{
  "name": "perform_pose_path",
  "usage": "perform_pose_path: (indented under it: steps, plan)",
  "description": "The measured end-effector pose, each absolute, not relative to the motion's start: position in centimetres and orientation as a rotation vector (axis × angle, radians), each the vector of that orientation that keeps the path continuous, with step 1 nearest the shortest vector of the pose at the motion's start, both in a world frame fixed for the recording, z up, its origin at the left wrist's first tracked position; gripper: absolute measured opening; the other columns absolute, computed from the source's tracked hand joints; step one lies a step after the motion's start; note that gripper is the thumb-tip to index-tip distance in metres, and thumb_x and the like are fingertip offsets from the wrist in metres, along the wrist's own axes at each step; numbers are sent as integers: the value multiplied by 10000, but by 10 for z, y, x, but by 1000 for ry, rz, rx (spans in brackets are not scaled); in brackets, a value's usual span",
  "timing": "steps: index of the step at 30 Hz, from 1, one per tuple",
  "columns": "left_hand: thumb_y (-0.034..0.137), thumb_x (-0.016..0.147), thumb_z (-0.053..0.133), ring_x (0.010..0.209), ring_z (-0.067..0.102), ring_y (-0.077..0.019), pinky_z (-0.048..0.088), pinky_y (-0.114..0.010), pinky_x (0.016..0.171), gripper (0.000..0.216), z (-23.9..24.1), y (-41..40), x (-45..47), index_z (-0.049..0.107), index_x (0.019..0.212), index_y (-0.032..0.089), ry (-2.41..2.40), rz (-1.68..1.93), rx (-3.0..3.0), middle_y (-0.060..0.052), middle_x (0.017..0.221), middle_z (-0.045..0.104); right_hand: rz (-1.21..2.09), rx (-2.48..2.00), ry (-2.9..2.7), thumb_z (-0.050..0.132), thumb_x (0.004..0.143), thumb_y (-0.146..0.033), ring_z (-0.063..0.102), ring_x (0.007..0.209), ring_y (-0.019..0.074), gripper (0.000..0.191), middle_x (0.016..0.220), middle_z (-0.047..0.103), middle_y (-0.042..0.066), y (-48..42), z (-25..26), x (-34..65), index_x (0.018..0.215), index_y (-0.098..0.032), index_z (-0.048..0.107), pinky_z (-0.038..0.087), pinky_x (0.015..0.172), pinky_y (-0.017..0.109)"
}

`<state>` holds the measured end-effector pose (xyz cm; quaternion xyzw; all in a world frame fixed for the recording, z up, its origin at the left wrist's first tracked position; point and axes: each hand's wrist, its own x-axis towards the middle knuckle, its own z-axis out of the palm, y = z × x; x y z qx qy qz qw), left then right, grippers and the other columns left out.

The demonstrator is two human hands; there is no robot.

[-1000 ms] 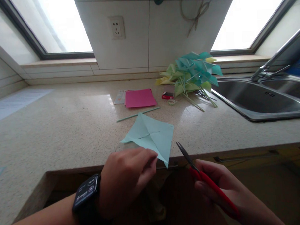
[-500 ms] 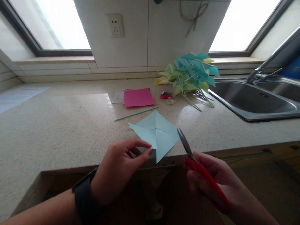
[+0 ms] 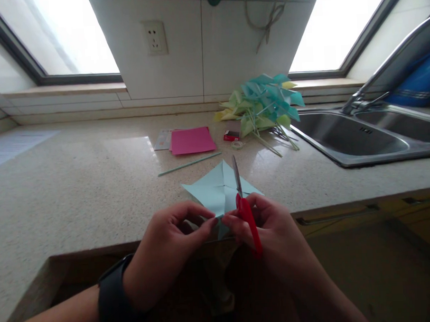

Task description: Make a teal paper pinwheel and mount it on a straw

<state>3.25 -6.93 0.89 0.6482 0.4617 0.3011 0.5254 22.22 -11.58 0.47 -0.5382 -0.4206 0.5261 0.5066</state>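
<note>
A light blue paper square point(image 3: 216, 189), creased along its diagonals, is held over the counter's front edge. My left hand point(image 3: 169, 248) pinches its near corner between thumb and fingers. My right hand point(image 3: 271, 234) grips red-handled scissors point(image 3: 246, 212) and also touches the paper's near corner; the blades point away from me, lying over the paper's right half. Whether the blades are apart is hard to tell. A dark watch sits on my left wrist.
Farther back on the speckled counter point(image 3: 77, 186) lie a pale green straw point(image 3: 189, 163), pink paper point(image 3: 192, 140), a small red box point(image 3: 231, 135), a tape roll point(image 3: 237, 144) and a heap of green and teal paper pinwheels point(image 3: 262, 104). A steel sink point(image 3: 356, 138) is at right.
My right hand moved left with the scissors until it met my left hand at the paper's near corner. The blades swung from beside the paper to over it. The paper shifted slightly.
</note>
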Motion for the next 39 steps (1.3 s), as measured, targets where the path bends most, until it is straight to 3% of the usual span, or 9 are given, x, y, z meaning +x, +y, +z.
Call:
perform_pose_path:
  steps: [6, 13, 19, 25, 39]
  plan:
    - [370, 791, 794, 623, 621, -134, 476, -231, 563, 197, 12, -72, 35, 755, 859, 190, 1027, 717, 1478, -7, 734, 734, 1255, -1264, -953, 883, 686, -446, 556, 581, 98, 385, 665, 656, -29, -109, 6, 220, 768, -181, 616, 424, 539, 228]
    - [419, 806, 791, 619, 602, -110, 480, -204, 554, 265, 10, -70, 35, 674, 868, 190, 1022, 719, 1436, 16, 745, 686, 1254, -1193, -918, 882, 715, -395, 503, 557, 79, 358, 633, 594, -61, -107, -1, 219, 761, -188, 595, 394, 525, 216]
    - [635, 913, 543, 343, 403, -57, 262, -167, 354, 504, 11, -67, 36, 636, 770, 161, 1060, 474, 1323, 46, 476, 537, 1254, -1176, -916, 878, 722, -405, 512, 585, 95, 357, 660, 592, -53, -106, -4, 222, 776, -192, 596, 398, 560, 241]
    - [568, 860, 686, 403, 482, -56, 336, -148, 395, 418, 11, -65, 36, 678, 924, 155, 1012, 446, 1254, 37, 572, 603, 1277, -1151, -933, 866, 736, -396, 507, 575, 90, 342, 657, 594, -55, -106, -3, 220, 769, -192, 593, 409, 551, 235]
    - [499, 835, 764, 469, 457, -45, 303, -136, 411, 361, 9, -61, 32, 681, 798, 149, 947, 474, 1117, 39, 605, 574, 1275, -1135, -935, 862, 748, -335, 497, 567, 66, 311, 652, 589, -72, -104, -1, 215, 775, -186, 590, 388, 532, 200]
